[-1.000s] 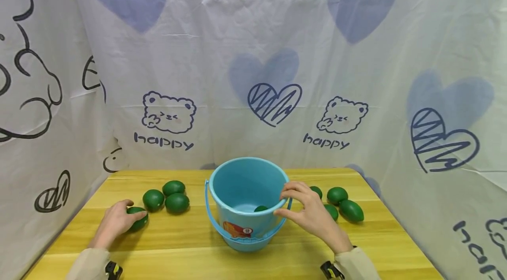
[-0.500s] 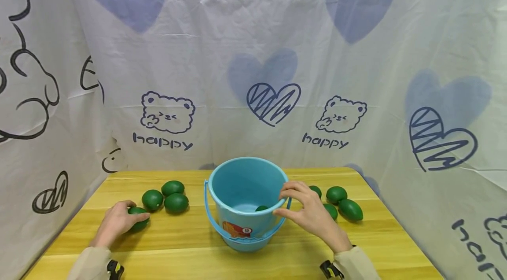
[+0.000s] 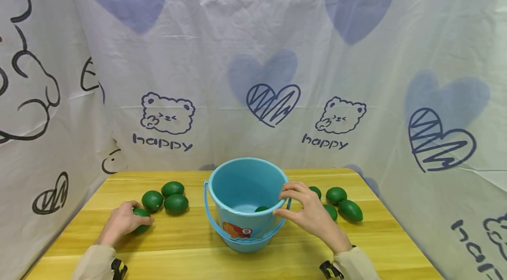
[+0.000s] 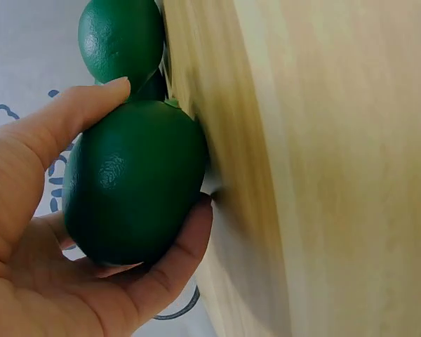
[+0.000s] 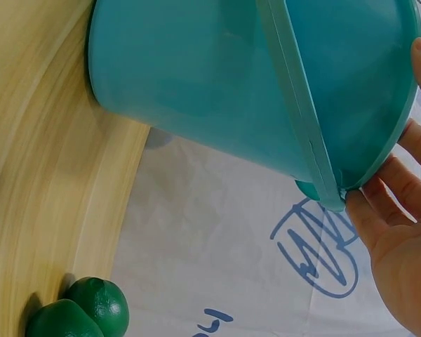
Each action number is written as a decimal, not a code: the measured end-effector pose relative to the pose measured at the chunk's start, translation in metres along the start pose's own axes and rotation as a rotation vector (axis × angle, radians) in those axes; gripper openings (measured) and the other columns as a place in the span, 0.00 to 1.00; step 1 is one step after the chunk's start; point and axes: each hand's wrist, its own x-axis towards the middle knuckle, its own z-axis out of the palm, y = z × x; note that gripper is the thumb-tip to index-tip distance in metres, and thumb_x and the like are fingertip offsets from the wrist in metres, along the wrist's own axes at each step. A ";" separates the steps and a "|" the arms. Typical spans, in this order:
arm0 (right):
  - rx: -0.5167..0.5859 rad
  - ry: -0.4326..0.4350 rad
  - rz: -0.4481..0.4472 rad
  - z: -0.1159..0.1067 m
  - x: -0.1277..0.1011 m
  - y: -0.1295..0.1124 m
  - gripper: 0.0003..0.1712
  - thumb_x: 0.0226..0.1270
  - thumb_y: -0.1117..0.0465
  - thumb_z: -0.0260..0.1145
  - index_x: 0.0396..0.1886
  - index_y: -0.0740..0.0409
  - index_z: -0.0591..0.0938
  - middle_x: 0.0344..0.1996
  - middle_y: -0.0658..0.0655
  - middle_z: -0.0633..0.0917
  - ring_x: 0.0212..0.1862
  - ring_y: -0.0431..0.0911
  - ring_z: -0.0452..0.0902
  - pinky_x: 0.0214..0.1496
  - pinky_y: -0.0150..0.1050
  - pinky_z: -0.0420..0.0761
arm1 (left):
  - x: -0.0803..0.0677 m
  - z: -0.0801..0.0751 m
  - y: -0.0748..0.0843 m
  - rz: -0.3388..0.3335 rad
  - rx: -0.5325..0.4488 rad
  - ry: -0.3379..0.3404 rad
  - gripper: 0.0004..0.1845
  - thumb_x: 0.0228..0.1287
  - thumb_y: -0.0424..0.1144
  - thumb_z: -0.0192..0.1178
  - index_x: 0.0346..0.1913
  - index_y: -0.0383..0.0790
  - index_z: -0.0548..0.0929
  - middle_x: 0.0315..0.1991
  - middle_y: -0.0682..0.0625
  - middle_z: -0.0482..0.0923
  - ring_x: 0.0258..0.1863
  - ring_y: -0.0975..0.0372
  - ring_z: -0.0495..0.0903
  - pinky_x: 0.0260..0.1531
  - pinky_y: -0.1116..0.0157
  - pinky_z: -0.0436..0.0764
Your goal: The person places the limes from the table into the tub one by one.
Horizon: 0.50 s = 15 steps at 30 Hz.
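Wooden table [image 3: 190,236]: our left hand [image 3: 120,222] curls around a green fruit [image 3: 141,220] near the left edge; right hand [image 3: 313,216] pinches the bucket [image 3: 245,203] rim. Risk: smooth fruit slips, rolls off.

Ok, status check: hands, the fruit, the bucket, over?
Left hand grips a green fruit on the table. Right hand holds the blue bucket rim. One fruit inside. Path to bucket open.

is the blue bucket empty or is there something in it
Not empty. The head view shows one green fruit lying at the bottom of the upright blue bucket, whose rim the right hand holds.
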 end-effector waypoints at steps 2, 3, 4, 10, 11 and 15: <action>0.003 -0.001 -0.001 0.000 0.000 0.000 0.15 0.52 0.45 0.76 0.38 0.40 0.84 0.50 0.43 0.80 0.56 0.43 0.75 0.56 0.45 0.82 | 0.000 0.000 0.000 -0.001 -0.009 -0.003 0.32 0.47 0.51 0.74 0.46 0.28 0.75 0.36 0.38 0.77 0.33 0.52 0.73 0.28 0.62 0.74; 0.003 -0.001 -0.001 0.000 0.000 0.000 0.15 0.52 0.45 0.76 0.38 0.41 0.84 0.50 0.43 0.80 0.56 0.42 0.75 0.56 0.45 0.82 | 0.000 0.000 -0.001 -0.001 -0.009 -0.004 0.32 0.47 0.51 0.74 0.45 0.28 0.75 0.35 0.39 0.77 0.33 0.52 0.73 0.27 0.62 0.74; 0.004 -0.001 -0.002 0.001 0.000 0.000 0.15 0.52 0.45 0.76 0.38 0.41 0.84 0.50 0.42 0.80 0.56 0.42 0.75 0.56 0.45 0.82 | 0.000 0.000 -0.001 -0.004 -0.010 -0.007 0.32 0.47 0.50 0.74 0.45 0.28 0.75 0.35 0.39 0.76 0.32 0.52 0.73 0.27 0.62 0.74; 0.006 -0.002 -0.002 0.000 0.000 0.000 0.15 0.52 0.45 0.76 0.38 0.38 0.83 0.49 0.42 0.80 0.56 0.42 0.75 0.56 0.45 0.82 | -0.001 -0.002 -0.002 -0.018 -0.044 -0.021 0.33 0.47 0.51 0.74 0.46 0.27 0.77 0.35 0.39 0.76 0.33 0.53 0.73 0.27 0.63 0.75; 0.006 -0.002 0.000 0.000 0.000 -0.001 0.14 0.52 0.45 0.76 0.38 0.38 0.83 0.50 0.42 0.80 0.56 0.42 0.75 0.56 0.45 0.82 | -0.001 -0.002 -0.002 -0.019 -0.062 -0.020 0.33 0.47 0.52 0.74 0.46 0.27 0.77 0.36 0.39 0.77 0.33 0.53 0.74 0.27 0.63 0.75; 0.007 -0.004 0.004 -0.001 0.000 -0.001 0.15 0.52 0.45 0.76 0.37 0.38 0.83 0.50 0.42 0.80 0.56 0.42 0.75 0.56 0.45 0.82 | -0.002 -0.005 0.001 -0.002 -0.134 -0.003 0.32 0.47 0.51 0.75 0.48 0.30 0.78 0.41 0.36 0.77 0.36 0.52 0.75 0.29 0.63 0.78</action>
